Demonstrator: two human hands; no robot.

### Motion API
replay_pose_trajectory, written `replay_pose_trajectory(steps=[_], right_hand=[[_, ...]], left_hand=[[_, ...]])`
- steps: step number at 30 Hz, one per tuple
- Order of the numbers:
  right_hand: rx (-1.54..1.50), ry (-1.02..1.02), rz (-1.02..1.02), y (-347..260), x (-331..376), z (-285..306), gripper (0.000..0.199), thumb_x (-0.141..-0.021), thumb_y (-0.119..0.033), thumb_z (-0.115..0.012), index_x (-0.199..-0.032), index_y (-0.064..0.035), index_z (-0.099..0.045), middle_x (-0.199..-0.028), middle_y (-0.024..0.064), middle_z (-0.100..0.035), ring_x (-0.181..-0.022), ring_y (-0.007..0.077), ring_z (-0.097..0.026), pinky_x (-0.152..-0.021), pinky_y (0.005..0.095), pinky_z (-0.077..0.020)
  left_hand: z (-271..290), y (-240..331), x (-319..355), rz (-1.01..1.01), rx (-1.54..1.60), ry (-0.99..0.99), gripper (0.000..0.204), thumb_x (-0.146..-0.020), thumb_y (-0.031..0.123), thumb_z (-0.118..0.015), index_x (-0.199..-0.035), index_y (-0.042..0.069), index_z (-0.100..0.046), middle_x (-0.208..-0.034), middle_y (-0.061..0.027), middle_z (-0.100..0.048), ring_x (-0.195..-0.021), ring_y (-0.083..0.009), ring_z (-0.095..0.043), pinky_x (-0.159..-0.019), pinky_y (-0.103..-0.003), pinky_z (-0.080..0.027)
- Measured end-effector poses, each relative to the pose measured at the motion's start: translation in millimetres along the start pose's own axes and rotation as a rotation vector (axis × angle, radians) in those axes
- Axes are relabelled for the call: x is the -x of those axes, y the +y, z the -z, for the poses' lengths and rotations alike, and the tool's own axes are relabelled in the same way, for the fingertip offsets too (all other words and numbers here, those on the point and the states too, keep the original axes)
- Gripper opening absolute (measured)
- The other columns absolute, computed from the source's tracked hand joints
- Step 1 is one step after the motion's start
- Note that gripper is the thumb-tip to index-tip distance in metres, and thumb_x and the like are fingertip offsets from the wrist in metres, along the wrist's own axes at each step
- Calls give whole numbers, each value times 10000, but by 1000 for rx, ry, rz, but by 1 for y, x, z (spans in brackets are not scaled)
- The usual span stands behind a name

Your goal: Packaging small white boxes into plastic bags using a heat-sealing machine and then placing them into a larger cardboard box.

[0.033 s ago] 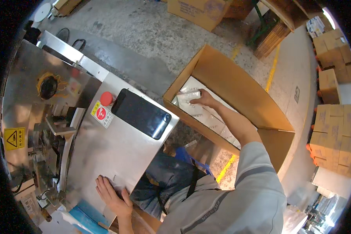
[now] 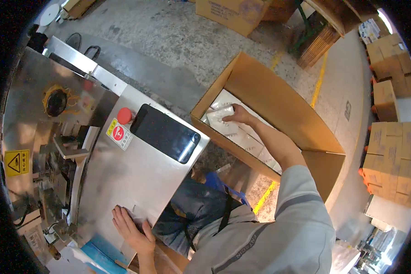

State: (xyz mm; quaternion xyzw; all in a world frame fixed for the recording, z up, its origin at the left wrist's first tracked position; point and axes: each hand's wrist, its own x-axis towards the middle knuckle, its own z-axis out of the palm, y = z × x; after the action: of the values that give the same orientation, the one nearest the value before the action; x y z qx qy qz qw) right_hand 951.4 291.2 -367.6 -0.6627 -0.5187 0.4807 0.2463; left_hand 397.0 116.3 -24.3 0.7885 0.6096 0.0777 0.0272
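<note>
My right hand [image 2: 240,115] reaches down into a large open cardboard box [image 2: 278,96] on the floor and grips one end of a white packet [image 2: 220,115]. That packet lies on top of several more white packets [image 2: 249,139] laid flat in the box. My left hand [image 2: 131,227] rests palm down with fingers spread on the steel machine housing [image 2: 123,173], close to its near edge. It holds nothing that I can make out.
On the steel housing sit a black touchscreen [image 2: 165,133], a red push button [image 2: 124,115] and a yellow warning label [image 2: 16,162]. Stacked cardboard cartons [image 2: 390,160] stand at the right. A wooden pallet [image 2: 318,43] and a yellow floor line [image 2: 322,77] lie beyond the box.
</note>
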Motion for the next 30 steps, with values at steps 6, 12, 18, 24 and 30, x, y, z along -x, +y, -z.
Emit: replay_pose_trajectory(steps=[6,12,18,24,30], right_hand=[[193,-58,134,-53,-20,-54,839,-761,-409,-818,-1416,26,-524,-1294,272,-638,-1192,385,-626,-1033,411,-481],[285,-89,174,-60,-22,-49,906,-737,-371,-840,-1459,24,-461,-1348,274,-598,-1235,415,-584,-1072,425,-452],[554,-1,497,-81,-4,-39,830,-712,-329,-861,-1404,-36,-506,-1446,234,-516,-1341,428,-469,-1116,456,-421],[934,-295,185,-96,16,-8,567,-785,-407,-798,-1217,-77,-636,-1136,192,-693,-1153,394,-625,-967,469,-515],[274,-102,-227,-48,44,-4,725,-885,-589,-664,-1046,117,-653,-900,264,-721,-802,404,-722,-853,443,-571]], left_hand=[[2,0,6,26,-34,-12,672,-980,332,-501,-1485,-95,-379,-1560,-296,-361,-1455,-495,-315,-1204,-589,-198],[1,-1,7,26,-29,-1,671,-980,331,-506,-1492,-85,-379,-1562,-292,-359,-1456,-489,-316,-1204,-589,-206],[1,-1,7,39,-11,-7,682,-961,313,-525,-1495,-83,-375,-1564,-291,-359,-1460,-488,-311,-1205,-593,-198],[2,-3,10,64,15,-12,682,-952,300,-541,-1492,-84,-377,-1561,-299,-358,-1464,-492,-303,-1206,-596,-182],[5,0,9,65,6,-7,680,-961,312,-540,-1488,-86,-378,-1559,-301,-360,-1465,-493,-301,-1205,-597,-182]])
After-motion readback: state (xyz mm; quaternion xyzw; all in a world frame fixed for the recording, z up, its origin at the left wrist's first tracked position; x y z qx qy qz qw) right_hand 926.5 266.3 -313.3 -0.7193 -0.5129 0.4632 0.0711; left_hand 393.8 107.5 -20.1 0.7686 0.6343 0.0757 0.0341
